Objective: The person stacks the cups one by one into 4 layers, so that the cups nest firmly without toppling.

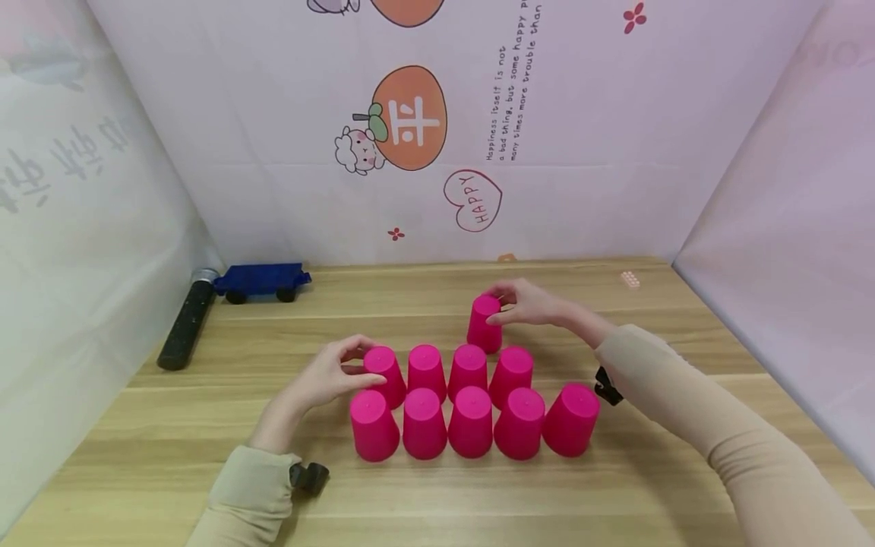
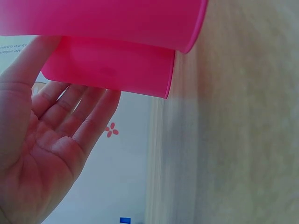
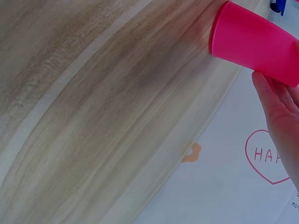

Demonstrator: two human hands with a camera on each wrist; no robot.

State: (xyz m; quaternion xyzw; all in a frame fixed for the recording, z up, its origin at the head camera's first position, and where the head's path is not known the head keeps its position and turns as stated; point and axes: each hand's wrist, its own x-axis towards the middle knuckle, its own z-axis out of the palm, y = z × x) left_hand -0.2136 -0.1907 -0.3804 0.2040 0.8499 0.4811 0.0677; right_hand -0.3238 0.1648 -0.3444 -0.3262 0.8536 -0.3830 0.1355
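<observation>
Upside-down pink cups stand in two rows on the wooden table. My left hand point(image 1: 335, 372) holds the leftmost back-row cup point(image 1: 386, 384), thumb on its near side and fingers behind. In the left wrist view that held cup point(image 2: 107, 67) lies between thumb and fingers, with a nearer cup point(image 2: 107, 18) partly covering it. My right hand point(image 1: 529, 304) grips a single cup point(image 1: 484, 328) behind the back row, also bottom up. The right wrist view shows this cup point(image 3: 254, 42) with the fingers point(image 3: 268, 95) against its side; part of that hand is cut off.
Several cups form the front row, such as the end cup point(image 1: 573, 422) at right. A black-handled cylinder point(image 1: 187, 323) and a blue toy wagon point(image 1: 263, 279) lie at the back left. A printed cloth wall point(image 1: 567, 205) bounds the table's back.
</observation>
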